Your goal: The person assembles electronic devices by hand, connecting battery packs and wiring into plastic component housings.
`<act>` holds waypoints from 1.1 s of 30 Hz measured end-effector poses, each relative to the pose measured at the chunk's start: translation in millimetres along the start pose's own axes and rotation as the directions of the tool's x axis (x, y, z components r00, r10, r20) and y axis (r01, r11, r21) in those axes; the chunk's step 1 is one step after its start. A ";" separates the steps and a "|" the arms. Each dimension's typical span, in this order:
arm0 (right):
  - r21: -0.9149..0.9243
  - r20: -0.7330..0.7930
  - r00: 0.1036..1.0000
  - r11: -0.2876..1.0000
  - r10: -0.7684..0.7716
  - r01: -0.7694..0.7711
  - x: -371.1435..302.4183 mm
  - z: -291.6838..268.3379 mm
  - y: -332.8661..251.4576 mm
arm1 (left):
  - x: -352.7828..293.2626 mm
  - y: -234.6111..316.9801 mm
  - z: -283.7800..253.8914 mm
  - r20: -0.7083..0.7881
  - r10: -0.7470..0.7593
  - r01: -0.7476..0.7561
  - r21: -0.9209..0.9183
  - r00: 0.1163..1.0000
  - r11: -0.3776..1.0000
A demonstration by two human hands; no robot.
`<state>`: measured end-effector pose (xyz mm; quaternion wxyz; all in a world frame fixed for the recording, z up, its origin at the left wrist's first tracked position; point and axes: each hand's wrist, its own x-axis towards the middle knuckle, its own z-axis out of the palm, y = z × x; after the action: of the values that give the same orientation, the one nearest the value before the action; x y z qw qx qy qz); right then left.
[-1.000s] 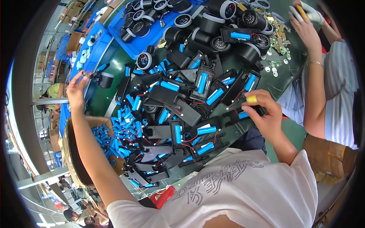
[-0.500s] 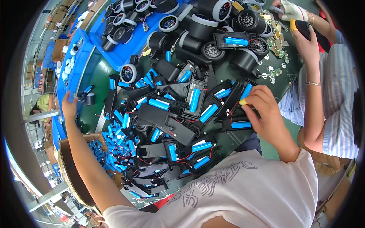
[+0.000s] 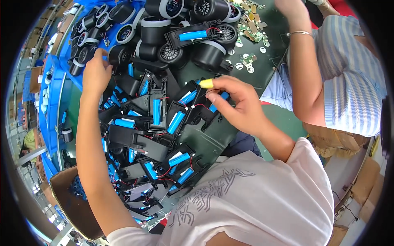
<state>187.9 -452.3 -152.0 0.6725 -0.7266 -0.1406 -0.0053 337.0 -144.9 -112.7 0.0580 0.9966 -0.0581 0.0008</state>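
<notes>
My left hand (image 3: 96,74) reaches to the near edge of the blue tray (image 3: 65,78), its fingers loosely bent and the thumb apart. Nearest to it are black round housings with grey rims (image 3: 120,55). My right hand (image 3: 242,104), with a yellow finger cover (image 3: 206,83) on the index finger, is over the right side of the pile. Its thumb and index finger close around something thin and dark that I cannot make out. Just beyond those fingertips lies a blue battery (image 3: 218,102) in a black casing, with red wires beside it.
Black casings with blue batteries (image 3: 175,122) cover the table. A cardboard box (image 3: 67,186) stands by my left forearm. Small circuit boards (image 3: 252,29) lie at the far right, near a co-worker's arm (image 3: 304,65). One casing with a battery (image 3: 193,35) lies on the round housings.
The view has shifted, so the pile sits further left. My left hand has moved from the far left to the blue tray. My right hand has moved farther up the pile.
</notes>
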 end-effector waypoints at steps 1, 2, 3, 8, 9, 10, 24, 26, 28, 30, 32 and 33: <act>-0.055 0.041 0.994 0.993 -0.104 0.106 -0.6 -3.6 0.3 | -2.9 -3.6 2.5 0.002 -0.006 0.006 0.002 1.000 1.000; -0.051 0.047 0.994 0.993 -0.104 0.106 -1.1 -4.0 -1.6 | -6.9 -9.1 8.2 -0.038 0.003 -0.001 0.037 0.999 0.999; -0.131 0.068 0.990 0.982 -0.126 0.134 -2.2 -3.9 -4.7 | -10.8 -14.0 12.3 -0.077 0.012 -0.007 0.072 0.997 0.997; -0.422 0.202 0.930 0.829 -0.308 0.366 2.1 0.0 -0.5 | -17.2 -23.5 11.7 -0.039 -0.034 0.029 -0.119 0.999 0.993; -0.417 0.204 0.928 0.830 -0.310 0.369 1.9 2.3 -1.1 | -21.5 -24.5 8.2 -0.042 -0.050 0.045 -0.112 0.998 0.993; -0.459 0.212 0.919 0.797 -0.331 0.393 2.3 3.3 -1.5 | -26.9 -18.8 0.8 -0.044 -0.049 0.044 -0.110 0.998 0.993; -0.462 0.040 0.793 0.693 -0.607 0.554 13.1 23.9 -2.7 | -113.8 0.5 -29.2 -0.229 -0.069 -0.132 -0.754 0.971 0.643; -0.485 0.058 0.762 0.649 -0.645 0.586 19.5 26.5 -8.6 | -117.2 2.0 -21.7 -0.258 -0.007 -0.186 -0.714 0.966 0.675; -0.502 0.079 0.727 0.603 -0.682 0.620 25.9 29.0 -19.0 | -118.1 -9.5 -20.5 -0.219 0.043 -0.174 -0.624 0.975 0.762; -0.485 0.096 0.743 0.621 -0.662 0.616 32.6 32.7 -31.9 | -117.9 -19.2 -23.6 -0.209 0.093 -0.196 -0.552 0.974 0.811; -0.467 0.063 0.735 0.631 -0.675 0.619 40.4 41.9 -38.8 | -114.2 -24.8 -26.2 -0.205 0.189 -0.264 -0.459 0.960 0.848; -0.414 0.004 0.729 0.662 -0.685 0.625 45.3 47.5 -41.6 | -111.5 -28.5 -27.9 -0.211 0.187 -0.266 -0.456 0.959 0.849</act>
<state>214.0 -394.5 -107.0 0.4759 -0.7421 -0.3373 -0.3302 229.6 -100.6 -89.2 0.3072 0.9337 -0.1692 0.0726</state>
